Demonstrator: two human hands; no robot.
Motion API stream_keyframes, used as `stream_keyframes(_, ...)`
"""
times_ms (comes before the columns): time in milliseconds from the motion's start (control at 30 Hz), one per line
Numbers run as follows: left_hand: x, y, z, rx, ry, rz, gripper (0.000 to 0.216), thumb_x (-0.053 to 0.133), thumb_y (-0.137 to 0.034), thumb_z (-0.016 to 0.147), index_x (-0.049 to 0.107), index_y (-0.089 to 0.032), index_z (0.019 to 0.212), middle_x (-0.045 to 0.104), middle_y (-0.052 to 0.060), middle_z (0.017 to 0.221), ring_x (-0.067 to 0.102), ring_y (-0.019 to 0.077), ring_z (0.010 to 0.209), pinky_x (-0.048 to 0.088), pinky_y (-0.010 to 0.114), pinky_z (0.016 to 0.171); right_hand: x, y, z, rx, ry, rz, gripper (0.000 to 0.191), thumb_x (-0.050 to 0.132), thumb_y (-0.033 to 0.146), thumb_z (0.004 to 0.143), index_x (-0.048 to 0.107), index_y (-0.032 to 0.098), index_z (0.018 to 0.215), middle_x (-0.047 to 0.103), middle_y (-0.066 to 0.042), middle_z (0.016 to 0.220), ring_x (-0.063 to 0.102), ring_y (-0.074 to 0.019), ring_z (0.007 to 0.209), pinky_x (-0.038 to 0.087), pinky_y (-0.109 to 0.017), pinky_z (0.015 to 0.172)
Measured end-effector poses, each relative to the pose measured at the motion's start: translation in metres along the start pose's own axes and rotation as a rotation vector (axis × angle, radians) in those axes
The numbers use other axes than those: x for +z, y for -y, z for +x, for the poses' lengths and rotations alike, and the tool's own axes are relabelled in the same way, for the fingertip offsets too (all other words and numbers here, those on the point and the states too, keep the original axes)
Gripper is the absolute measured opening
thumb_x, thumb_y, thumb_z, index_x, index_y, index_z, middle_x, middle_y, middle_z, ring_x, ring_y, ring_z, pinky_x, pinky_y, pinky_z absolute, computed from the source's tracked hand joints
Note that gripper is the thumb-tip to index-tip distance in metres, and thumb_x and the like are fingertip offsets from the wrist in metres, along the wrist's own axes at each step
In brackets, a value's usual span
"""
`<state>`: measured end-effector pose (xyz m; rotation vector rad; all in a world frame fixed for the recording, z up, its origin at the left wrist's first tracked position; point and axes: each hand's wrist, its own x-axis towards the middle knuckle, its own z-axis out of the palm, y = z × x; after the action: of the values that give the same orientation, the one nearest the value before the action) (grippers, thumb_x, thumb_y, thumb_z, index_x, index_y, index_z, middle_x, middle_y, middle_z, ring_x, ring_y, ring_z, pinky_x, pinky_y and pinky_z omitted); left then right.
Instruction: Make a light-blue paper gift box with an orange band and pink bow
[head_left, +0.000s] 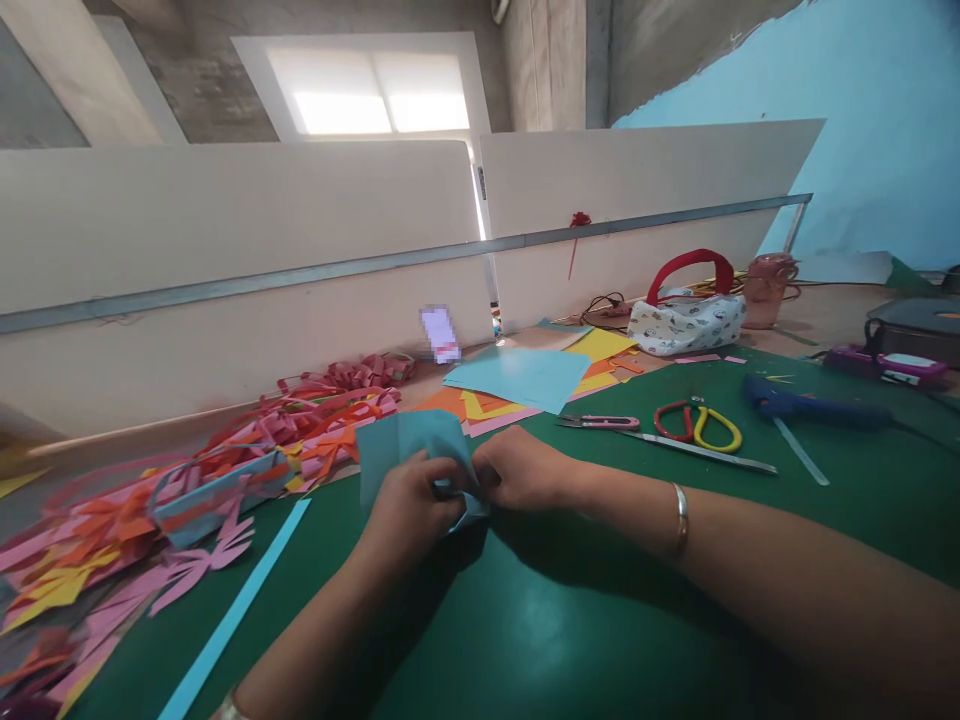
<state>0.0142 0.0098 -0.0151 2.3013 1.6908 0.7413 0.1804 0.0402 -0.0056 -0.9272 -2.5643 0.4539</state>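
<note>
My left hand (411,500) and my right hand (521,468) meet over a folded light-blue paper (401,440) just above the green cutting mat (570,620). Both hands have their fingers closed, pinching the paper's lower edge between them. The paper's upper part stands up behind my left hand. A thin bracelet (680,518) sits on my right wrist. A long light-blue paper strip (232,615) lies on the mat to the left of my left arm.
Cut pink, orange and yellow paper shapes (187,500) pile up at left. Coloured sheets (525,380) lie behind. Scissors (697,425), a thread snipper (600,422), a metal ruler (705,452), a blue glue gun (810,408), a red-handled pouch (686,315) and a white partition (240,250) lie beyond.
</note>
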Motion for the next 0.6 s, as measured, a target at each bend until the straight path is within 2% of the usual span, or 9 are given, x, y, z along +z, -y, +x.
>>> stream_keyframes(133, -0.007, 0.001, 0.0, -0.034, 0.109, -0.016, 0.018, 0.053, -0.013, 0.059, 0.067, -0.02, 0.068, 0.057, 0.0, 0.073, 0.056, 0.0138, 0.066, 0.042, 0.024, 0.061, 0.003, 0.003, 0.0, 0.022, -0.004, 0.015, 0.009, 0.057, 0.013, 0.065, 0.055, 0.013, 0.057, 0.045, 0.005, 0.051, 0.042, -0.0067, 0.05, 0.025, -0.018, 0.045)
stream_keyframes(233, -0.018, -0.002, -0.001, -0.054, 0.192, 0.02, 0.016, 0.058, -0.023, 0.064, 0.07, -0.024, 0.076, 0.058, 0.0, 0.077, 0.055, 0.0135, 0.063, 0.041, 0.024, 0.057, 0.005, 0.003, 0.001, 0.035, -0.001, 0.027, 0.008, 0.06, 0.016, 0.065, 0.057, 0.013, 0.058, 0.046, 0.006, 0.051, 0.042, -0.0062, 0.049, 0.025, -0.017, 0.044)
stream_keyframes(300, -0.026, -0.006, -0.003, -0.058, 0.144, 0.147, 0.019, 0.062, -0.036, 0.066, 0.071, -0.027, 0.079, 0.056, 0.001, 0.08, 0.054, 0.015, 0.064, 0.039, 0.026, 0.055, 0.007, 0.003, 0.002, 0.045, 0.001, 0.03, 0.006, 0.061, 0.016, 0.064, 0.058, 0.013, 0.06, 0.046, 0.006, 0.051, 0.042, -0.0061, 0.049, 0.025, -0.017, 0.044)
stream_keyframes(400, -0.035, -0.015, -0.007, -0.034, -0.042, 0.366, 0.021, 0.065, -0.044, 0.064, 0.072, -0.031, 0.078, 0.053, 0.003, 0.089, 0.053, 0.0186, 0.072, 0.038, 0.029, 0.058, 0.007, 0.003, 0.002, 0.065, 0.005, 0.017, 0.007, 0.062, 0.017, 0.063, 0.058, 0.013, 0.059, 0.045, 0.006, 0.049, 0.041, -0.0064, 0.048, 0.024, -0.017, 0.043)
stream_keyframes(467, -0.038, -0.019, -0.009, 0.055, -0.086, 0.417, 0.016, 0.066, -0.04, 0.066, 0.072, -0.033, 0.079, 0.053, 0.003, 0.091, 0.053, 0.0185, 0.074, 0.038, 0.028, 0.059, 0.007, 0.003, 0.003, 0.077, 0.006, 0.004, 0.007, 0.062, 0.017, 0.063, 0.059, 0.013, 0.059, 0.046, 0.006, 0.05, 0.042, -0.0067, 0.048, 0.024, -0.018, 0.043)
stream_keyframes(600, -0.034, -0.02, -0.009, 0.292, 0.135, 0.261, 0.015, 0.058, -0.028, 0.075, 0.07, -0.035, 0.081, 0.059, -0.001, 0.087, 0.056, 0.0138, 0.076, 0.038, 0.024, 0.061, 0.007, 0.002, 0.003, 0.086, 0.004, -0.027, 0.008, 0.062, 0.021, 0.064, 0.06, 0.014, 0.062, 0.05, 0.005, 0.053, 0.043, -0.0073, 0.05, 0.025, -0.018, 0.044)
